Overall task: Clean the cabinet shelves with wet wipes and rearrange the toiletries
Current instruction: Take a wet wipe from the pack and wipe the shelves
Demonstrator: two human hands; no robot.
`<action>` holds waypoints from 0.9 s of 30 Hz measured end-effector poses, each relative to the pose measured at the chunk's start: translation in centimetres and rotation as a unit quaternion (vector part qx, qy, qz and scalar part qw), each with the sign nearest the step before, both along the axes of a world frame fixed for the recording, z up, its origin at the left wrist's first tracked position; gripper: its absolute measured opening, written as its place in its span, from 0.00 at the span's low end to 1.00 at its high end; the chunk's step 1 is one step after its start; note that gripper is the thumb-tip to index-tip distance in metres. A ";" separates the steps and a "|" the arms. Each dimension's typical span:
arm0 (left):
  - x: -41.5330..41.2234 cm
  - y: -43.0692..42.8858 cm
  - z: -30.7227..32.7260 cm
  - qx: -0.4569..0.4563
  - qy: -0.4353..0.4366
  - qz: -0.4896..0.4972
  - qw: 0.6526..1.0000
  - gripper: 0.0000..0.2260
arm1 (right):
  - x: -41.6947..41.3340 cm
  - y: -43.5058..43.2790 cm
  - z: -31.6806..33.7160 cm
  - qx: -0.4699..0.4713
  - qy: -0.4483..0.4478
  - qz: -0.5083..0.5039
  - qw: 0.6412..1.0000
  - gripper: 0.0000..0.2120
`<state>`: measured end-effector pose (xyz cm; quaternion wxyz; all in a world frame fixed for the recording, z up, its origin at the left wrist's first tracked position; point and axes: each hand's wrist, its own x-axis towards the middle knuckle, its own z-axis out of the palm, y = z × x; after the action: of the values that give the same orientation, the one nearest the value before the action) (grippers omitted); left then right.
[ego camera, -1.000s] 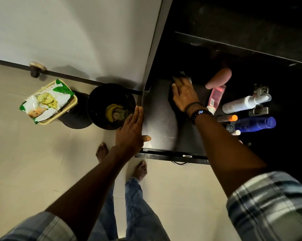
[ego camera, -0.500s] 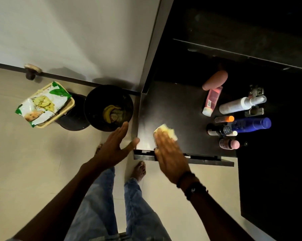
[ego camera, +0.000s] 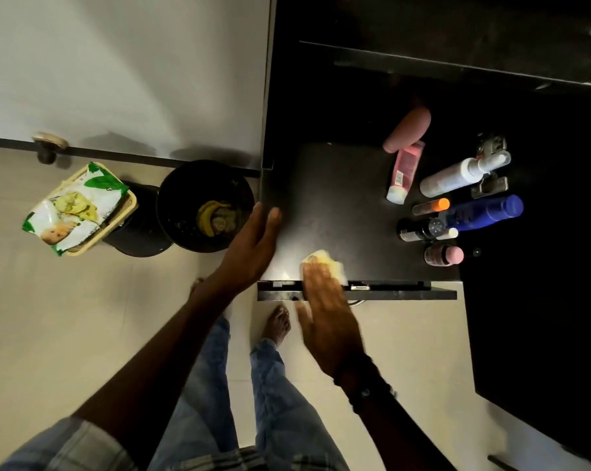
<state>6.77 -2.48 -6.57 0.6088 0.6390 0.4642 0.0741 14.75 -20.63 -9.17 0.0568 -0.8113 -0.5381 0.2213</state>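
A dark cabinet shelf (ego camera: 335,198) lies below me. My right hand (ego camera: 324,314) presses a pale yellow wet wipe (ego camera: 324,261) flat on the shelf's front edge, fingers spread over it. My left hand (ego camera: 253,246) rests open against the shelf's left edge. Toiletries stand grouped on the right of the shelf: a pink tube (ego camera: 404,171), a pink rounded bottle (ego camera: 409,129), a white spray bottle (ego camera: 457,175), a blue bottle (ego camera: 484,212), an orange-capped tube (ego camera: 430,206), a dark bottle (ego camera: 419,230) and a small pink-capped bottle (ego camera: 443,254).
A black bin (ego camera: 206,205) with a banana peel stands on the tiled floor left of the cabinet. A wet wipes pack (ego camera: 73,209) lies on a small basket atop a dark stool. A white wall with a door stopper (ego camera: 48,147) runs behind. My bare feet are below the shelf.
My right hand dragged the wipe from the back of the shelf to its front edge. My left hand lifted off, then returned to the shelf's left edge.
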 end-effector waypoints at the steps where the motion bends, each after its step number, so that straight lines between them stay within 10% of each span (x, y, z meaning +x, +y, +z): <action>1: 0.7 -0.1 0.3 0.039 0.017 -0.003 0.999 0.24 | 1.3 -1.4 -0.1 -0.010 -0.016 -0.029 0.999 0.27; 18: 2.6 3.0 -0.1 0.231 0.235 -0.056 0.943 0.05 | 6.6 4.4 0.6 0.039 -0.022 -0.008 0.999 0.25; 27: 3.7 4.1 0.3 0.272 0.273 -0.058 0.921 0.05 | 13.8 20.9 -0.3 0.084 -0.034 -0.096 0.991 0.22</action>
<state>10.44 1.60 -6.28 0.2640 0.8013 0.5366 -0.0150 28.53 0.30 -9.45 0.1273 -0.8587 -0.4759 0.1416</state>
